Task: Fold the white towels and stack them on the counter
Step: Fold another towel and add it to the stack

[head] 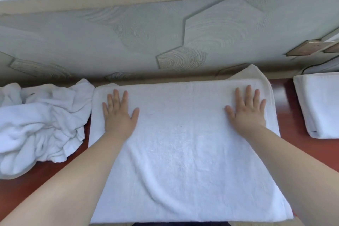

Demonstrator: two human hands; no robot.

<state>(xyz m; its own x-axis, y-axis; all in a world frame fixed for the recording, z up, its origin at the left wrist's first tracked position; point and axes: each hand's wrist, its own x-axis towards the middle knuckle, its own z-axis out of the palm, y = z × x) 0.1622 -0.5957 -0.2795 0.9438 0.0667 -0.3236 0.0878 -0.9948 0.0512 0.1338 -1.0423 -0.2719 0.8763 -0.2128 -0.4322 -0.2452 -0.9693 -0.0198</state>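
Note:
A white towel [181,148] lies spread flat on the reddish-brown counter [286,97] in front of me, folded over at least once, with a corner of a lower layer sticking up at its far right. My left hand [119,115] rests palm-down on the towel's far left part, fingers spread. My right hand [247,112] presses flat on the far right part in the same way. Neither hand grips anything. To the left sits a crumpled heap of white towels [40,126]. A folded white towel [319,104] lies at the right edge.
A grey wall with hexagonal wood-grain panels [181,60] rises directly behind the counter. A wall socket plate [308,47] is at the upper right, with a dark cable running below it. Bare counter shows in narrow strips beside the spread towel.

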